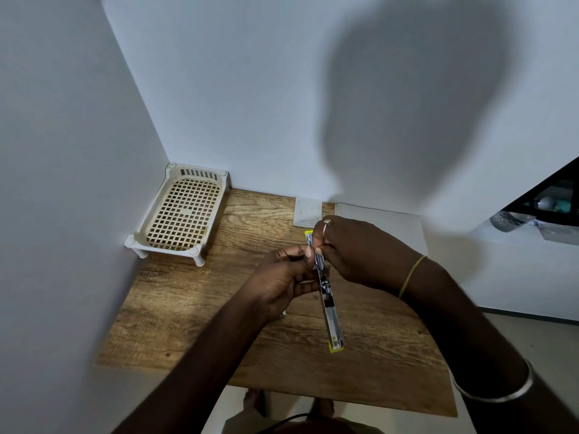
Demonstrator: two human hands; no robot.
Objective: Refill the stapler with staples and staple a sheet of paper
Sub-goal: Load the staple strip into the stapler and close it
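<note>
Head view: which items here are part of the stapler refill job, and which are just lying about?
In use: stapler, opened flat, held in left hand and right hand; white paper sheet.
Lying about: lattice plastic rack; small white card by the wall.

Your desk (194, 308) sits tucked into a wall corner. The little rack (181, 211) is on it, back left, right against both walls. A small card (308, 211) and a sheet of paper (382, 223) lie along the back wall, card left of the sheet. Both your hands hold the stapler (327, 296) above the middle, in front of them.
</note>
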